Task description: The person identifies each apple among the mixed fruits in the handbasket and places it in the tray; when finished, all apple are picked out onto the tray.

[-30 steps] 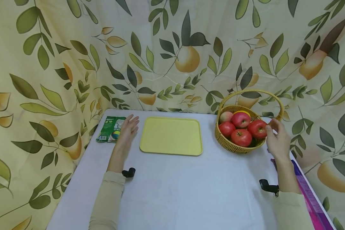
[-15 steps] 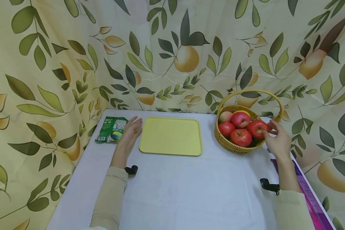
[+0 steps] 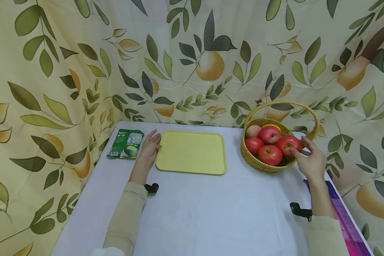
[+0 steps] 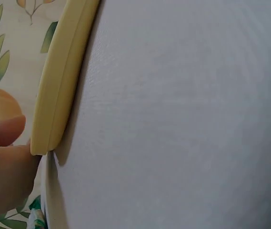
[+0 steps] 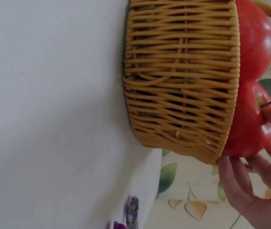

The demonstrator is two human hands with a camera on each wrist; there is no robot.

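Note:
In the head view my left hand (image 3: 149,146) is at the left edge of the yellow tray (image 3: 192,152), thumb at its rim and fingers extended. The left wrist view shows that hand (image 4: 6,167) against the tray's end (image 4: 59,95), which lies flat on the table. On the right stands a wicker basket (image 3: 266,168) holding several red apples (image 3: 270,155). My right hand (image 3: 312,161) grips the rightmost apple (image 3: 288,144), still inside the basket. In the right wrist view the thumb is near this apple's (image 5: 247,119) stem and the fingers bend round its side.
A green packet (image 3: 125,144) lies left of the tray. Purple and pink packaging (image 3: 345,217) lies along the table's right edge. The basket's tall handle (image 3: 281,103) arches over the fruit. A patterned curtain (image 3: 192,71) hangs behind the white table (image 3: 217,213).
My left hand has moved right from the green packet to the tray's left edge. My right hand's fingers have moved onto the rightmost apple.

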